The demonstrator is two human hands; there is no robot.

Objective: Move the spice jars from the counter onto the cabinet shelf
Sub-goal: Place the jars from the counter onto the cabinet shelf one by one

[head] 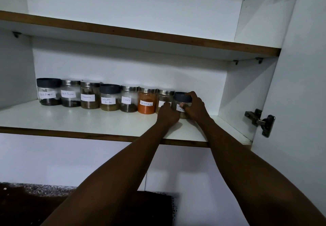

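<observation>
**Both hands on the last jar in the shelf row**

Eight spice jars stand in a single row along the back of the white cabinet shelf with a brown wooden front edge (70, 120). The rightmost of them, a clear glass jar with a dark grey lid and a partly hidden white label (182, 105), sits on the shelf board at the right end of the row, touching or just beside its neighbour.

The right hand (195, 106) wraps this jar from the right side: its fingers (189, 95) curl over the rim of the dark lid and the thumb presses the glass front, across the label. The left hand (167, 113) comes in from the left with its fingers bent and its tips against the lower front of the same jar; it also covers part of the clear glass jar with a silver lid (165, 97) next in line. Both hands are closed around the jar rather than spread, though how tightly they press cannot be told.

Further left stand the orange-filled glass jar with a silver lid labelled red chilli powder (147, 102), the silver-lidded glass jar labelled cloves (129, 100) and the dark-lidded glass jar labelled coriander powder (109, 98), then three more labelled jars. A metal door hinge (261, 121) is fixed to the open white cabinet door (299, 84) at right.
</observation>
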